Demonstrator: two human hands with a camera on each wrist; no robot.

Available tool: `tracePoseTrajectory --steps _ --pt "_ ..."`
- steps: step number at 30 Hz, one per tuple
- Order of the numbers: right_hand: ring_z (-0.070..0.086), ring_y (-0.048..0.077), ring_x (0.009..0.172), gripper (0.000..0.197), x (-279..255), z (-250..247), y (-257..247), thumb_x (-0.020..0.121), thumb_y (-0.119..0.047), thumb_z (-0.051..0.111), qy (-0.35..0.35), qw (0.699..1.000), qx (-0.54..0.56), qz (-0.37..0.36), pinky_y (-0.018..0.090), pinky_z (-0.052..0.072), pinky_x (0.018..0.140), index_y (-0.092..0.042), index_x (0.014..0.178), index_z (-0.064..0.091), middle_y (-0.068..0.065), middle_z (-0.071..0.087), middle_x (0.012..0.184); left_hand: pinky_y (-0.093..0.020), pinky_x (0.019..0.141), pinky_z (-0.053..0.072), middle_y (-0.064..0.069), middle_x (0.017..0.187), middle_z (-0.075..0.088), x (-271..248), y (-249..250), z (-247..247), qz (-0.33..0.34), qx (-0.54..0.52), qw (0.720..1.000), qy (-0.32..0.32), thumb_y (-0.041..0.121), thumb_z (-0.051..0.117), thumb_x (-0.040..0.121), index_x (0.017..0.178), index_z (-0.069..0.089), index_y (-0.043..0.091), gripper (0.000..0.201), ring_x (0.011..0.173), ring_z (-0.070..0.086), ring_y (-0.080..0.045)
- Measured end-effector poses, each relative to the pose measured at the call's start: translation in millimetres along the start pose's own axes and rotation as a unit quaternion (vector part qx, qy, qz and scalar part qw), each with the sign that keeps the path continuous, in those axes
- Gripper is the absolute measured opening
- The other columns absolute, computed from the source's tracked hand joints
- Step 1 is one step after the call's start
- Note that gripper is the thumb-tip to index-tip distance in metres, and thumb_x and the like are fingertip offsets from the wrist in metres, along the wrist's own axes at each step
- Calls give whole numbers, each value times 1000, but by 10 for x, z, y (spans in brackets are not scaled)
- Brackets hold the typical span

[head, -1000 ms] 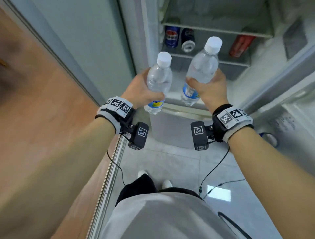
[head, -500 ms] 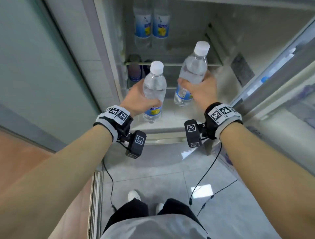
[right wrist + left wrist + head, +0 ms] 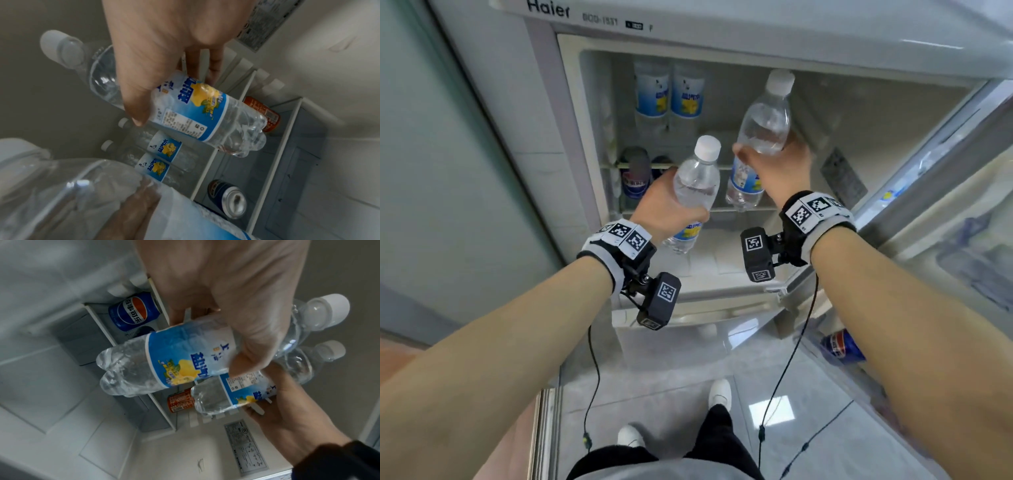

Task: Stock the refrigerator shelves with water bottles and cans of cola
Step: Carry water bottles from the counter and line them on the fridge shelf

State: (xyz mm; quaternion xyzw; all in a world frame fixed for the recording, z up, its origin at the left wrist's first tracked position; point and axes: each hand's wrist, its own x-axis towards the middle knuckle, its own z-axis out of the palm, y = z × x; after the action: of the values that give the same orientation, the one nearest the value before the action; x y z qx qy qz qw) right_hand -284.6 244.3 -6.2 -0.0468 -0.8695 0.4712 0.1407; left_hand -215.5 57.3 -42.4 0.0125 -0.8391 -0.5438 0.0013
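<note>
Left hand [image 3: 666,209] is gripping a clear white-capped water bottle [image 3: 695,192] before the open refrigerator [image 3: 592,144] | right hand [image 3: 780,168] is clutching its blue-labelled twin [image 3: 763,126], higher, farther in

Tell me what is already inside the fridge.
On the upper shelf stand two water bottles. Below it sit blue cola cans and an orange-red can. The held bottle and both hands cover part of that lower shelf.
</note>
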Motion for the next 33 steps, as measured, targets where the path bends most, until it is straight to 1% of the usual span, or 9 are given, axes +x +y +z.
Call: tracePoseTrajectory --steps 3,7,13,17,21,25,27,30,33 --pt "69 5 84 46 170 23 -73 70 -58 76 -18 999 -28 -27 26 57 77 -26 101 68 -11 71 93 -30 85 54 7 101 70 31 36 47 -1 -14 1000 6 19 79 67 114 61 21 51 97 67 -12" --pt "65 5 93 44 477 158 -107 77 -41 77 -37 996 7 -79 22 54 84 -22 114 63 -10 68 106 -29 84 54 4 101 69 149 45 125 -9 -9 1000 26 16 78 69 108 61 21 43 97 66 -14" --pt "59 8 104 66 1194 474 -37 77 -50 77 -34 995 18 -90 13 42 79 -14 128 56 -5 64 121 -38 85 58 -2 97 72 382 -57 252 -10 -18 997 76 15 77 68 101 65 15 36 92 69 -15" --pt "58 15 116 88 1575 705 0 67 -58 79 -24 996 50 -73 32 50 101 -10 135 50 0 58 132 -42 84 59 -1 95 73 461 -170 262 -6 -21 995 93 16 77 65 97 65 20 35 91 70 -15" --pt "57 11 110 80 1804 862 -41 75 -49 80 -32 995 52 -78 16 44 88 -6 135 50 -1 58 127 -32 77 59 4 88 73 554 -194 243 -31 -2 994 102 15 78 67 91 67 21 27 85 70 -9" --pt "47 20 136 97 1905 995 -118 76 -49 79 -48 994 64 -80 25 39 109 -4 149 34 9 46 150 -15 67 54 13 83 69 616 -144 207 -43 -36 991 123 10 81 70 83 62 29 29 76 64 6" --pt "43 21 139 101 1937 1018 -136 76 -50 78 -67 993 66 -75 30 37 113 -4 152 30 10 42 153 -11 62 50 16 79 64 636 -106 204 -41 -42 990 128 9 81 71 79 55 31 34 71 59 9" --pt "44 21 138 101 1969 1031 -146 77 -49 78 -82 992 65 -66 26 37 111 -7 153 27 8 42 153 -11 61 48 16 80 59 670 -96 217 -35 -57 990 123 7 79 73 78 46 32 42 72 55 6" --pt "39 20 141 100 1985 1013 -145 84 -44 75 -104 991 46 -72 17 32 101 -6 156 17 8 36 156 -20 70 52 14 85 59 694 -81 218 -40 -48 990 125 12 80 72 80 44 32 42 79 59 -3"
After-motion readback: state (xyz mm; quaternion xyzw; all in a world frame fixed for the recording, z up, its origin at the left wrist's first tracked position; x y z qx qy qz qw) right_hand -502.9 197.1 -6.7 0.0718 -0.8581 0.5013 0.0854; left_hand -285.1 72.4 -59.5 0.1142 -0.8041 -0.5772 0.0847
